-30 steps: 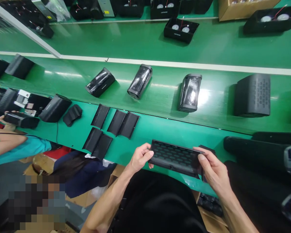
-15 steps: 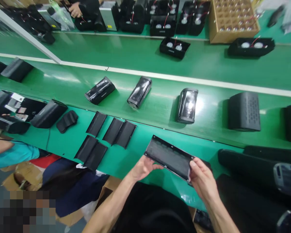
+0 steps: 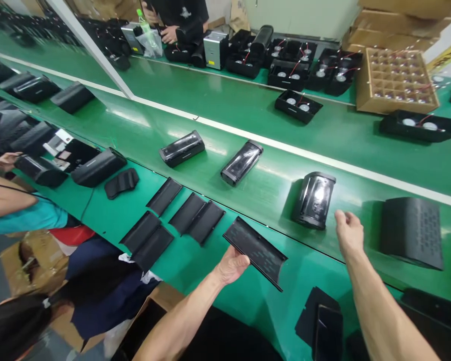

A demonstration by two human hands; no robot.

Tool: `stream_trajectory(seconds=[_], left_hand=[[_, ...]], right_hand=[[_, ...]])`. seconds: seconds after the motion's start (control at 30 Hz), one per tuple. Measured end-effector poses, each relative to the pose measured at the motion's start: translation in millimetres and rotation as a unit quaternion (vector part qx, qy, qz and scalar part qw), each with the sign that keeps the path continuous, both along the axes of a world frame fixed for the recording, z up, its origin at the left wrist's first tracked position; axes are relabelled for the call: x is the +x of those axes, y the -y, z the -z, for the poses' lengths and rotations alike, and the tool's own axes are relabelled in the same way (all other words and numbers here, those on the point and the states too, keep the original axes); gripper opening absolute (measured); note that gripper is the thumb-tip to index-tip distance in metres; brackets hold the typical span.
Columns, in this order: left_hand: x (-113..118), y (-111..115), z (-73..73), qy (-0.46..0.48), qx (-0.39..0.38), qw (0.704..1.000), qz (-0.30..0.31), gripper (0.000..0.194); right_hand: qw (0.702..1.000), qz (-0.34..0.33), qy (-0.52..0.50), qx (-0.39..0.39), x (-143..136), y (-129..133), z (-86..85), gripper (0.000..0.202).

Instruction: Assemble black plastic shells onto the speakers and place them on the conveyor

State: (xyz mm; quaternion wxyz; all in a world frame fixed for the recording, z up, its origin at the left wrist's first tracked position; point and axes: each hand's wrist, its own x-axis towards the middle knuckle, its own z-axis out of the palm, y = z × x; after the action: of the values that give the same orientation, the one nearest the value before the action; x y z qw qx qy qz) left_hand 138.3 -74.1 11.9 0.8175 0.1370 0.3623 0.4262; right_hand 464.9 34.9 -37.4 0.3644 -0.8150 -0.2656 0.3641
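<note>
My left hand point(image 3: 233, 264) grips the lower left edge of a curved black panel point(image 3: 256, 250), its hollow side facing up, above the green bench. My right hand point(image 3: 349, 230) reaches over the green belt, fingers bent and partly hidden; whether it holds anything does not show. Just left of it lies a glossy black speaker point(image 3: 315, 199), with a gap between them. A larger matte black housing point(image 3: 412, 230) stands to its right. Several similar panels point(image 3: 198, 218) lie on the bench left of the held one.
Two more glossy units point(image 3: 242, 162) rest on the belt. A dark phone point(image 3: 328, 333) lies at the bench's front edge. Co-workers sit at the left and stand across the belt. A slanted metal post point(image 3: 93, 47) rises at the upper left. A divided carton point(image 3: 398, 82) stands at the back right.
My right hand has let go of the panel and moved right and forward over the belt. The panel stays in my left hand, now tilted. The view has shifted, showing more of the far side.
</note>
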Motion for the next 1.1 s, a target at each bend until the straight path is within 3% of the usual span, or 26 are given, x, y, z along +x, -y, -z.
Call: stream_trajectory(seconds=[0.13,0.23,0.3,0.43,0.53,0.67,0.77,0.83,0.93,1.1], left_hand=[[-18,11,9.5,0.001,0.000,1.000,-0.030,0.089],[-36,23,25.2,0.012,-0.013,0.999,-0.050,0.084],[-46,29,33.2,0.029,-0.021,0.998,-0.053,0.093],[-55,33,36.5,0.043,-0.030,0.997,-0.050,0.104],[-54,35,37.9,0.050,-0.031,0.997,-0.055,0.106],[-50,38,38.4,0.042,-0.032,0.996,-0.073,0.102],[-50,37,25.7,0.054,-0.014,0.995,-0.081,0.095],[-52,34,11.3,0.074,0.015,0.995,-0.063,0.091],[-53,29,-9.8,0.115,0.061,0.991,-0.044,0.085],[-44,23,-25.6,0.163,0.078,0.983,-0.023,0.085]], right_hand=[[0.999,-0.019,-0.028,-0.031,-13,-50,19.1,0.036],[0.997,-0.029,-0.068,-0.022,-26,-54,25.2,0.038],[0.994,-0.025,-0.102,-0.019,-27,-50,27.4,0.039],[0.984,-0.005,-0.176,-0.026,-34,-43,31.7,0.039],[0.973,0.007,-0.227,-0.036,-57,-50,38.1,0.036],[0.963,0.033,-0.268,-0.005,-102,-82,39.5,0.037],[0.955,0.042,-0.291,0.037,-116,-98,20.6,0.036],[0.948,0.028,-0.310,0.064,-108,-90,-3.9,0.035],[0.938,-0.003,-0.329,0.114,-82,-40,-48.3,0.046],[0.903,-0.052,-0.401,0.147,-63,75,-102.0,0.098]])
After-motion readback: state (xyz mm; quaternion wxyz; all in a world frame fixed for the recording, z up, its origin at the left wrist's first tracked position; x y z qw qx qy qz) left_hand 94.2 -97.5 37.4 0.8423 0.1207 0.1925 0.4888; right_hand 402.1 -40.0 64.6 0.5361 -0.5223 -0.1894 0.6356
